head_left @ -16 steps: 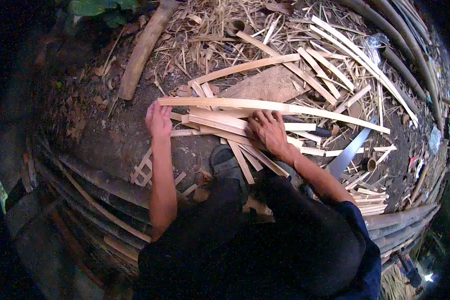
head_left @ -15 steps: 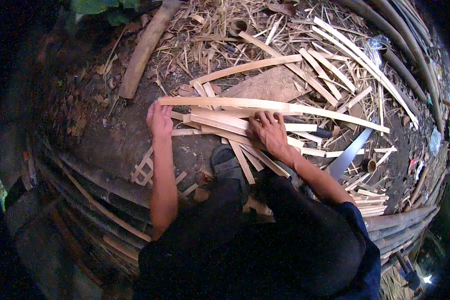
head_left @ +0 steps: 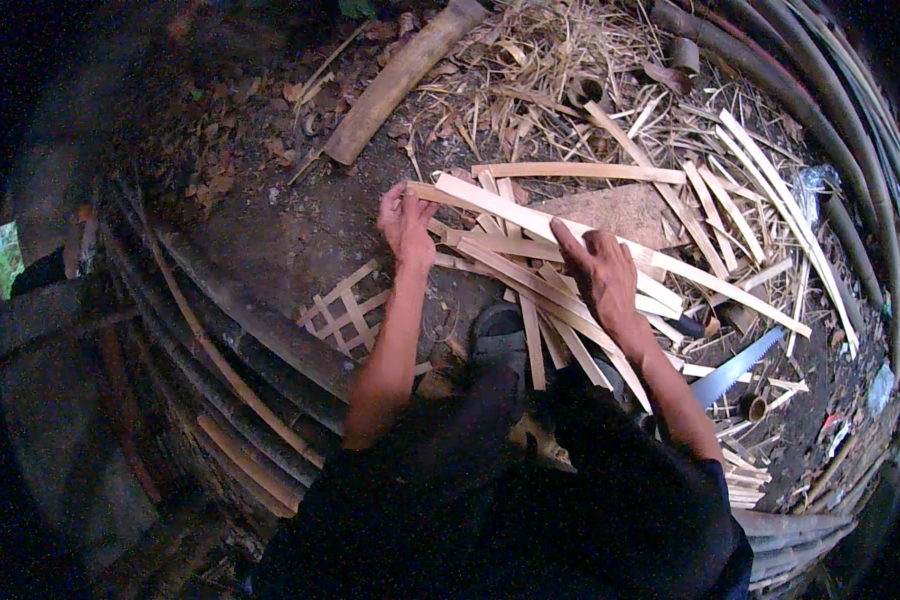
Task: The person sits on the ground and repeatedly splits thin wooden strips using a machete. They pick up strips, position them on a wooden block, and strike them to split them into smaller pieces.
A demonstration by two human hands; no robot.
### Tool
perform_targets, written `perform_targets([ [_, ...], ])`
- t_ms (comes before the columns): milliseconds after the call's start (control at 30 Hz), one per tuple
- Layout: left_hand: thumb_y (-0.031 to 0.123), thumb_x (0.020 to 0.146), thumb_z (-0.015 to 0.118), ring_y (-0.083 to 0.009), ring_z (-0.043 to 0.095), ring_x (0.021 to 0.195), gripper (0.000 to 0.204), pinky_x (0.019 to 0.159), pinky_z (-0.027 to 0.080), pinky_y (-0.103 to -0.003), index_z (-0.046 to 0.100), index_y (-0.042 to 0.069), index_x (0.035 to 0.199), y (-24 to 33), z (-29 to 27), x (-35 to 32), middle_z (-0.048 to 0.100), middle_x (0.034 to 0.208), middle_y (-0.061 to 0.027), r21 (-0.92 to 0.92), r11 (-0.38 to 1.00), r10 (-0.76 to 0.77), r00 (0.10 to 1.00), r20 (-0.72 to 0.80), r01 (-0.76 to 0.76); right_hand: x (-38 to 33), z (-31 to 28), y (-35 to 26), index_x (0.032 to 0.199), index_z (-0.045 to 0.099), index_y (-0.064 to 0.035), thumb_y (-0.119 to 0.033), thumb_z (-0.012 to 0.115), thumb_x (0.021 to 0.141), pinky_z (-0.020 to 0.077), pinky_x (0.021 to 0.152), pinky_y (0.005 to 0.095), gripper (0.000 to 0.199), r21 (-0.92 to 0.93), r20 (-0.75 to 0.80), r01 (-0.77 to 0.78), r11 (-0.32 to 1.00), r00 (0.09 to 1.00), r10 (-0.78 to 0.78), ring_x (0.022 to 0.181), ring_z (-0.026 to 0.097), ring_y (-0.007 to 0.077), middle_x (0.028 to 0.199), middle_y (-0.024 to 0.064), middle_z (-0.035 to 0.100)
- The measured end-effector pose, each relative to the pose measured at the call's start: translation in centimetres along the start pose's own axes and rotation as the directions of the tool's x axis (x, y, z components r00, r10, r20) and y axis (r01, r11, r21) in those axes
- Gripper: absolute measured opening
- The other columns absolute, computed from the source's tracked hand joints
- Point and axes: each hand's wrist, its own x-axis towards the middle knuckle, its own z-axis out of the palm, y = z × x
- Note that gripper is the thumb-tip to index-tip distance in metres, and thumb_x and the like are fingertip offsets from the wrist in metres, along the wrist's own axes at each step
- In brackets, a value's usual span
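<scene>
A long pale bamboo strip (head_left: 530,215) lies slanted across a pile of split bamboo strips (head_left: 530,290) on the dirt ground. My left hand (head_left: 406,222) grips the strip's left end, fingers curled round it. My right hand (head_left: 596,268) rests flat on top of the strip and the pile further right, pressing down. My dark-clothed knees are below the pile.
A hand saw (head_left: 735,365) lies to the right of my right arm. A small woven bamboo lattice (head_left: 345,310) sits on the ground at left. A thick bamboo log (head_left: 400,80) lies at the top. Long bamboo poles (head_left: 820,120) curve along the right; straw and offcuts litter the ground.
The view has swung, so the pile now sits more to the right and tilted. Both hands stay on the long strip as before.
</scene>
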Motion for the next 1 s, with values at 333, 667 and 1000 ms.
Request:
perform_targets([
  [333,0.020,0.092,0.058,-0.0276,0.061,0.098,0.035,0.085,0.054,-0.041,0.047,-0.002,0.117,0.3,1.0,-1.1,0.057,0.110,-0.0161,-0.004,0.994,0.113,0.993,0.024,-0.113,4.9,1.6,0.4,0.134,0.047,-0.0235,-0.021,0.050,0.089,0.0385,0.071,0.0364,0.045,0.008,-0.042,0.142,0.990,0.989,-0.141,0.081,0.050,0.0251,0.086,0.0083,0.051],
  [667,0.013,0.091,0.059,-0.0203,0.061,0.088,0.026,0.074,0.057,-0.035,0.052,-0.003,0.109,1.4,1.9,-1.6,0.059,0.103,-0.0148,0.098,0.983,0.156,0.988,-0.012,-0.154,5.4,2.4,-0.3,0.133,0.046,-0.0257,-0.017,0.049,0.085,0.0401,0.075,0.0400,0.048,0.043,-0.032,0.098,0.994,0.995,-0.097,0.090,0.052,0.0279,0.096,0.0109,0.052],
  [1000,0.012,0.090,0.060,-0.0224,0.059,0.093,0.024,0.081,0.054,-0.035,0.052,-0.002,0.107,0.4,0.9,-0.9,0.058,0.102,-0.0139,0.210,0.973,0.104,0.994,-0.010,-0.100,3.9,5.0,0.7,0.139,0.038,-0.0246,-0.019,0.048,0.088,0.0399,0.075,0.0392,0.052,-0.087,-0.094,0.091,0.992,0.991,-0.099,0.088,0.054,0.0278,0.091,0.0117,0.053],
])
